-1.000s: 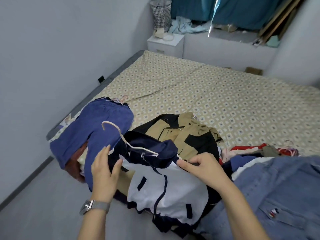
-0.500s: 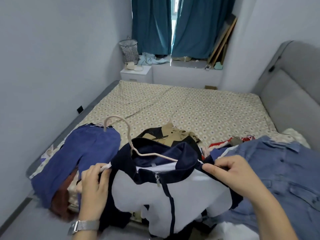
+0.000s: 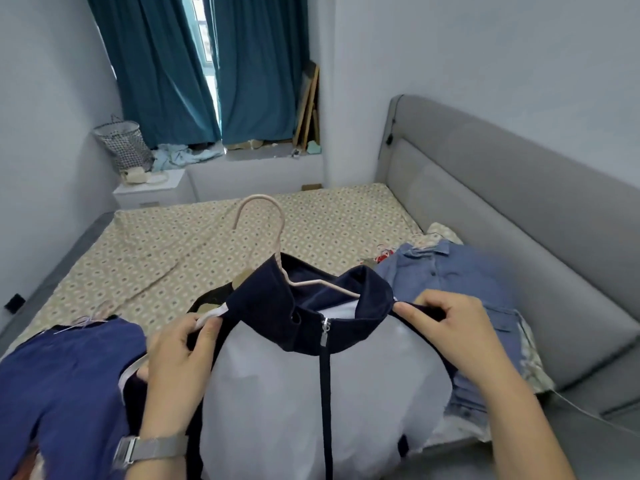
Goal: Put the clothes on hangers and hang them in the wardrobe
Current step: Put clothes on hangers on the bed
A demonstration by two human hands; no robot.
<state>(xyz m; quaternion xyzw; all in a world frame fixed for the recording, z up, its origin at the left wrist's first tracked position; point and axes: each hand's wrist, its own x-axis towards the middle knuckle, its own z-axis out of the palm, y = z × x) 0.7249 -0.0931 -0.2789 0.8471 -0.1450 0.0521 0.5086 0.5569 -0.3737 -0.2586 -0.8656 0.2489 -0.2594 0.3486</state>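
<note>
I hold up a white zip jacket (image 3: 277, 403) with a navy collar and navy sleeves, facing me above the bed. A pale pink hanger (image 3: 266, 216) sits inside its collar, hook sticking up. My left hand (image 3: 176, 362) grips the jacket's left shoulder together with the hanger's end. My right hand (image 3: 453, 334) pinches the right shoulder. A blue garment (image 3: 65, 386) lies on the bed at the left, a denim shirt (image 3: 460, 275) at the right. No wardrobe is in view.
The bed (image 3: 194, 251) has a patterned sheet and a grey padded headboard (image 3: 519, 237) on the right. A white nightstand (image 3: 156, 192) and a mesh basket (image 3: 124, 143) stand at the far left by teal curtains (image 3: 214, 67). Grey walls close in both sides.
I have lifted the jacket off the clothes pile and turned it upright to face me. My hands moved apart to its shoulders, and my head tilted up toward the window.
</note>
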